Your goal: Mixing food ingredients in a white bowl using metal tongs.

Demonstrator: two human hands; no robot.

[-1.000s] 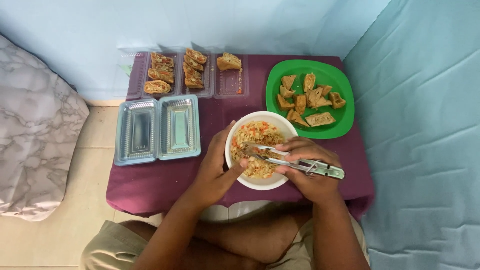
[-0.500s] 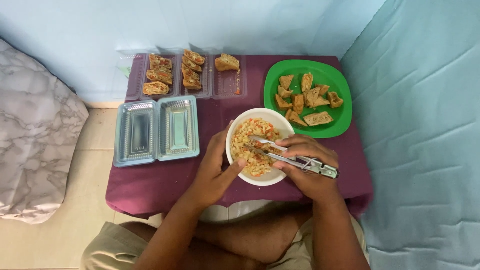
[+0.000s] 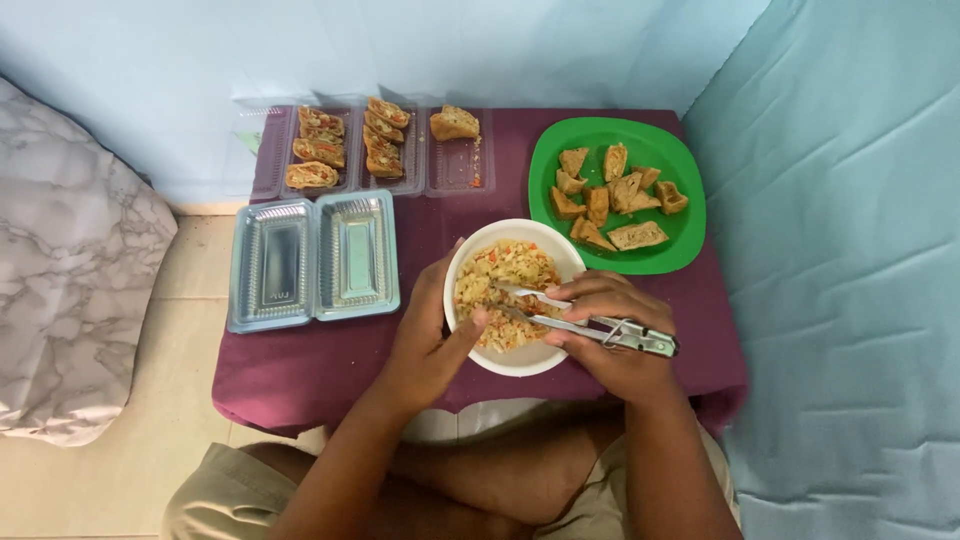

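Empty clear plastic clamshell tray (image 3: 315, 260) far left on purple-clothed worktop (image 3: 300, 370). Left hand (image 3: 430, 335), grip wrapped on rim of white round bowl (image 3: 515, 297) of yellow rice filling at worktop centre. Right hand (image 3: 610, 335), grip clenched on metal tongs (image 3: 590, 325), tips in filling. Green plate (image 3: 685, 235) of fried tofu pieces right.

You are in a home, seated cross-legged on the floor at a low counter (image 3: 330, 370) draped in a purple cloth, set in a corner of pale blue walls. A grey marbled cushion or bedding (image 3: 70, 300) lies at the left on the beige tiled floor (image 3: 150, 450), and a light blue quilted mattress (image 3: 850, 250) stands at the right. On the counter are clear plastic food trays (image 3: 315, 260), a green plate (image 3: 560, 160) of fried pieces and a white bowl (image 3: 540, 355) of filling: home food preparation, not a commercial kitchen.
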